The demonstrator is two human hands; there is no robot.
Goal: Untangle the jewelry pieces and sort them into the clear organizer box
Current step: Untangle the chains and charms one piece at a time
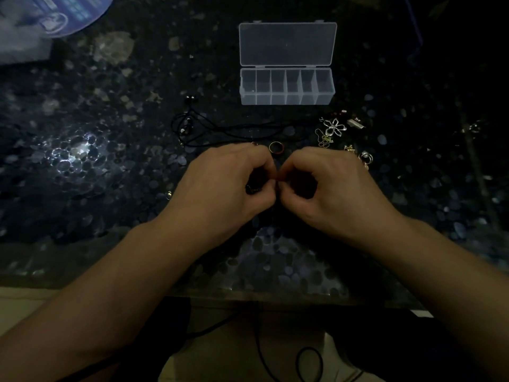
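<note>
My left hand (234, 183) and my right hand (327, 186) meet at the table's middle, fingers curled and fingertips pinching a small dark jewelry piece (252, 188) between them; most of it is hidden. Just beyond the knuckles lies a red-and-gold ring (276, 147). A black cord necklace with dark beads (192, 128) trails to the left. A silver flower pendant (333, 126) and several small gold and silver pieces (325, 140) lie to the right. The clear organizer box (286, 99) stands open farther back, its compartments looking bare.
The table top (110, 161) is dark with a glossy pebble pattern and a bright glare spot at the left. A blue-and-white round object (55, 15) sits at the far left corner. Below the table's near edge, dark cables (308, 362) hang over a pale floor.
</note>
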